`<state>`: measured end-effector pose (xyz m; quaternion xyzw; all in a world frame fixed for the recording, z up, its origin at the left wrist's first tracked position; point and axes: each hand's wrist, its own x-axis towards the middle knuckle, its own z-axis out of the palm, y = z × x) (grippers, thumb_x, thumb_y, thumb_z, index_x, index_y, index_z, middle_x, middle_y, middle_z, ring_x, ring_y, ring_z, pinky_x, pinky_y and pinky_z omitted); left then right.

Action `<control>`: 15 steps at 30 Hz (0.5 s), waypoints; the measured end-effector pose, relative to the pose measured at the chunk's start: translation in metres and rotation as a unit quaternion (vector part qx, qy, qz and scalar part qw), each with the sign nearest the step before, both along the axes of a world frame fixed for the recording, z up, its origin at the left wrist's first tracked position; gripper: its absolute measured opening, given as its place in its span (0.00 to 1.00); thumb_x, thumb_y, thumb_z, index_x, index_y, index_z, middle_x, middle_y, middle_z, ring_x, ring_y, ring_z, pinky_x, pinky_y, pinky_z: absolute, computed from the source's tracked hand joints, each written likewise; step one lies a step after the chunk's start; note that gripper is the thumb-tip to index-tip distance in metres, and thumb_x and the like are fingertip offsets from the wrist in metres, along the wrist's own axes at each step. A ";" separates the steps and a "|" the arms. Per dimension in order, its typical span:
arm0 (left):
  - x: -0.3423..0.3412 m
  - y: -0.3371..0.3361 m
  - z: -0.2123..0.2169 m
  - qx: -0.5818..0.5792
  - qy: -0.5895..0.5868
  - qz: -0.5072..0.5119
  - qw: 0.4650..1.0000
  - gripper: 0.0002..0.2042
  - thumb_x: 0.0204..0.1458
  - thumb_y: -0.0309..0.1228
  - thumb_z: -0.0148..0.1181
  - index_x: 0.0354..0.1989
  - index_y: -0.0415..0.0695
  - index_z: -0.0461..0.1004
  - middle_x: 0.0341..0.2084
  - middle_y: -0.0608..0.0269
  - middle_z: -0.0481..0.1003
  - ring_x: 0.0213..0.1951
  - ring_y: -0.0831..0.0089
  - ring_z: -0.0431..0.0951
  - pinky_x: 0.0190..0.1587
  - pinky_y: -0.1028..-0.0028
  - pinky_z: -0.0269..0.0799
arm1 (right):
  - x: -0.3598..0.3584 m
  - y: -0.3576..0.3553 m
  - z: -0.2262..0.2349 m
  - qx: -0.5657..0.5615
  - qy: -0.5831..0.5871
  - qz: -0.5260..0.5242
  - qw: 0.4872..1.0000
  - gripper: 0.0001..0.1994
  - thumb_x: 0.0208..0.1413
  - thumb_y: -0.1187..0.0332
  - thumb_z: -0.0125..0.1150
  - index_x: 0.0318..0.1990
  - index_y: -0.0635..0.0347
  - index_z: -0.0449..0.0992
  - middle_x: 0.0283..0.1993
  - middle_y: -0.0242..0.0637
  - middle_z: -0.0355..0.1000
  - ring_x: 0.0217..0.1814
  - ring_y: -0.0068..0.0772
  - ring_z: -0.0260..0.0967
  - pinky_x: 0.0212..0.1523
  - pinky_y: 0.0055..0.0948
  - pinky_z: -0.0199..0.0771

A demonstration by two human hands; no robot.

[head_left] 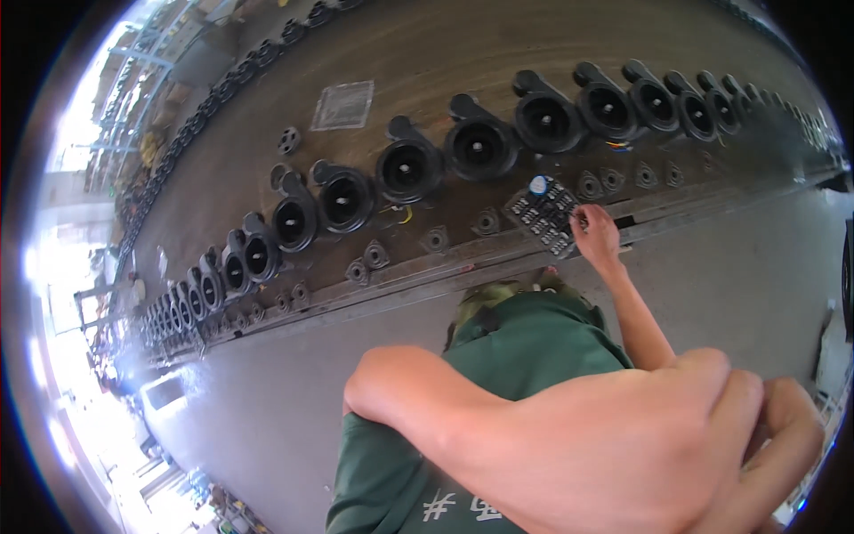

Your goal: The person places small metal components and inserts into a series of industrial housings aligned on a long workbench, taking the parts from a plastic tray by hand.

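My right hand (596, 236) reaches forward to the conveyor belt (418, 53) and pinches the right edge of a small dark circuit board (543, 218) that carries a blue capacitor. The board lies on the belt's near side, just below a row of black round blower housings (409, 165). My left arm is bent across the foreground, very close to the camera. My left hand (783, 427) is at the lower right with its fingers curled; what it holds, if anything, is hidden. My green top (525, 347) fills the space below.
Small black triangular flanges (375, 254) lie in a line along the belt's near edge beside a metal rail (418, 276). A clear flat bag (343, 105) and a lone black disc (288, 140) sit farther back. Grey floor (267, 400) lies on my side.
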<state>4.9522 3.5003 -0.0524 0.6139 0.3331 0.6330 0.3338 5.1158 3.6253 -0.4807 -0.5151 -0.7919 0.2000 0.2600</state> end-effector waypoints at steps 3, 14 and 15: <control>-0.002 0.008 -0.006 -0.048 0.088 -0.004 0.995 0.10 0.39 0.23 0.67 0.29 0.41 0.72 0.23 0.58 0.73 0.19 0.67 0.74 0.23 0.64 0.70 | 0.004 -0.001 0.001 -0.002 -0.020 -0.026 0.999 0.08 0.54 0.66 0.64 0.39 0.57 0.77 0.40 0.42 0.76 0.46 0.50 0.75 0.46 0.45 0.76; -0.083 -0.022 -0.254 -0.351 0.364 0.133 0.852 0.06 0.56 0.26 0.62 0.34 0.38 0.70 0.24 0.53 0.74 0.25 0.62 0.75 0.32 0.66 0.71 | 0.013 -0.001 0.012 -0.060 -0.004 -0.049 0.997 0.10 0.51 0.65 0.68 0.40 0.53 0.78 0.39 0.36 0.73 0.47 0.45 0.74 0.43 0.42 0.77; -0.085 -0.030 -0.264 -0.374 0.354 0.135 0.847 0.06 0.56 0.26 0.62 0.34 0.38 0.70 0.24 0.53 0.74 0.25 0.62 0.75 0.32 0.65 0.71 | 0.008 -0.002 0.014 -0.048 -0.019 -0.043 0.998 0.12 0.49 0.63 0.70 0.40 0.52 0.78 0.39 0.34 0.72 0.47 0.43 0.74 0.42 0.43 0.77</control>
